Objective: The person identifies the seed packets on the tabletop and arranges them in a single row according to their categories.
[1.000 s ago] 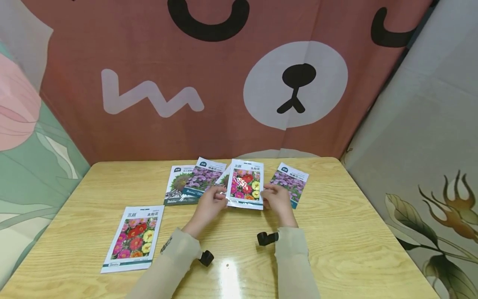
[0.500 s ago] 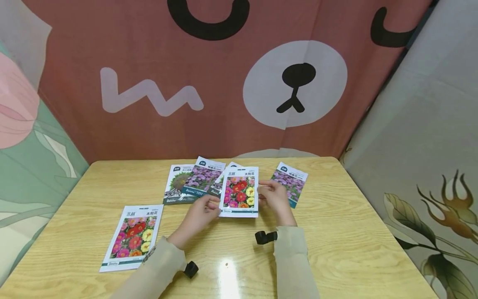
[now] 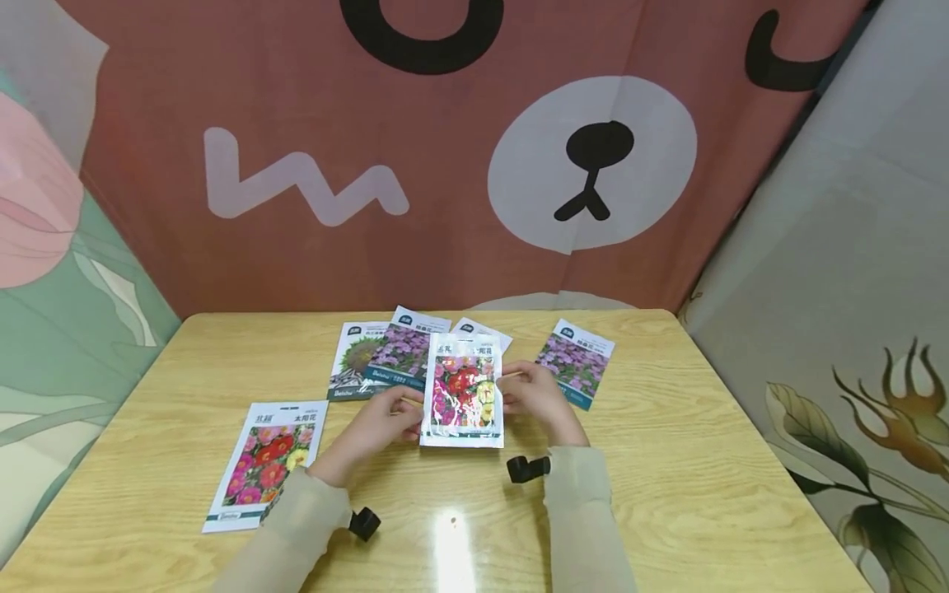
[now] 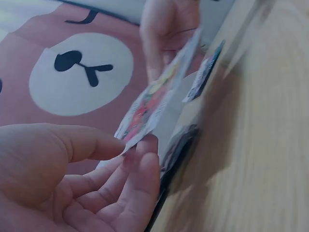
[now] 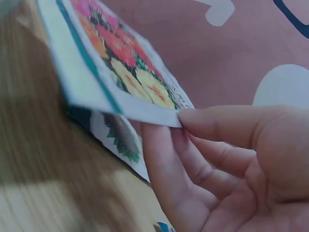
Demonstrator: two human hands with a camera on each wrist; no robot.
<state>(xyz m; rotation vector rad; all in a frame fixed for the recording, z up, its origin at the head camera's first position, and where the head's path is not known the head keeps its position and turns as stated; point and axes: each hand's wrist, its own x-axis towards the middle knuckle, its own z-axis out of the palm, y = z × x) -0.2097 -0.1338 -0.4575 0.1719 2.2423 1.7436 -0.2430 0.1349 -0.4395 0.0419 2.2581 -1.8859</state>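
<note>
Both hands hold one seed packet (image 3: 463, 391) with red, pink and yellow flowers on its front, raised off the table. My left hand (image 3: 381, 424) pinches its left edge between thumb and fingers, as the left wrist view shows up close. On the opposite edge, my right hand (image 3: 539, 397) pinches the packet with the thumb on top and fingers beneath. Glare whitens part of the packet's front in the head view. Behind it, a sunflower-type packet (image 3: 485, 332) is mostly hidden. A matching red-and-yellow flower packet (image 3: 270, 461) lies on the table at the left, partly overlapped by the left sleeve.
At the back left, a purple flower packet (image 3: 400, 350) overlaps a spiky-flower packet (image 3: 357, 356). Another purple flower packet (image 3: 574, 362) lies behind the right hand. The wooden table (image 3: 667, 494) meets a bear-print curtain (image 3: 334, 263) at its far edge.
The held packet has come left and nearer to me, between both hands. My left hand has shifted left with it. The packets on the table stay where they were.
</note>
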